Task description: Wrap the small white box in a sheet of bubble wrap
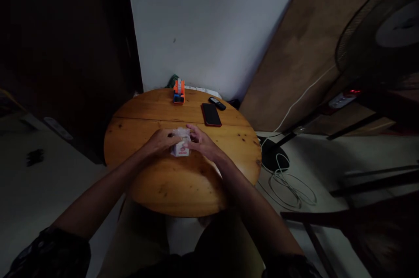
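Note:
On the round wooden table (183, 190) stands a small white packet (181, 150) with red print and crinkled clear plastic at its top. My left hand (162, 140) is closed on the packet's left side. On the right, my right hand (200, 139) pinches the plastic top with curled fingers. Both forearms reach in from the bottom of the view.
At the table's back lie an orange and blue tape dispenser (178, 91), a dark phone (211, 114) with a red edge and a small black remote (217, 103). A standing fan (382, 38), a power strip (342, 100) and coiled white cables (288, 186) are to the right.

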A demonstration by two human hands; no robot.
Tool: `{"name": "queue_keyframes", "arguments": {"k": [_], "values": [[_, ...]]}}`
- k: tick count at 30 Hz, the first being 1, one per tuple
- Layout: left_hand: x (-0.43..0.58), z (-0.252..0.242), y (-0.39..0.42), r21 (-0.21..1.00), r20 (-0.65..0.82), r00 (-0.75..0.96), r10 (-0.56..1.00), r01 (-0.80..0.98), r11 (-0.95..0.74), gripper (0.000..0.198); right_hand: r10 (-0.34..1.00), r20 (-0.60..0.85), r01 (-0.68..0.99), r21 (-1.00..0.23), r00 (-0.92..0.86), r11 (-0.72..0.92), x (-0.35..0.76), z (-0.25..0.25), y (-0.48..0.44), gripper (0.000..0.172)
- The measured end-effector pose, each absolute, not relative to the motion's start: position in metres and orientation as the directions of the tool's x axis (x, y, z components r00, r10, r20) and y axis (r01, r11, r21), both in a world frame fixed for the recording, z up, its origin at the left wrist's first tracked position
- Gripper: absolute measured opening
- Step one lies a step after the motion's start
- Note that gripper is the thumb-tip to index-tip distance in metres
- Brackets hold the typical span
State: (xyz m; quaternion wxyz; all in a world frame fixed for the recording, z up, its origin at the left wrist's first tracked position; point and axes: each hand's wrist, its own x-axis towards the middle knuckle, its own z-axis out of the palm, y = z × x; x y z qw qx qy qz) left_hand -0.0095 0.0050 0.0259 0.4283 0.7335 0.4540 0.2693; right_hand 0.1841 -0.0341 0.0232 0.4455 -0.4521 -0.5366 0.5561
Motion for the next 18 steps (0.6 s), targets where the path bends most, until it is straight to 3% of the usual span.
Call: {"name": "queue_keyframes", "arguments": {"k": [6, 11, 18], "values": [[-0.003, 0.015, 0.014, 0.963, 0.038, 0.351, 0.936, 0.235, -0.128, 0.035, 0.983, -0.111, 0.032, -0.994, -0.147, -0.108, 0.185, 0.024, -0.019, 0.077], [0.005, 0.010, 0.021, 0.992, 0.062, 0.214, 0.975, 0.092, -0.083, 0.024, 0.959, -0.121, 0.042, -0.993, -0.254, -0.115, 0.186, 0.026, -0.011, 0.085], [0.007, 0.011, 0.020, 0.993, 0.047, 0.250, 0.967, 0.093, -0.072, 0.029, 0.983, -0.045, 0.205, -0.979, -0.178, -0.008, 0.182, 0.011, -0.009, 0.073]]}}
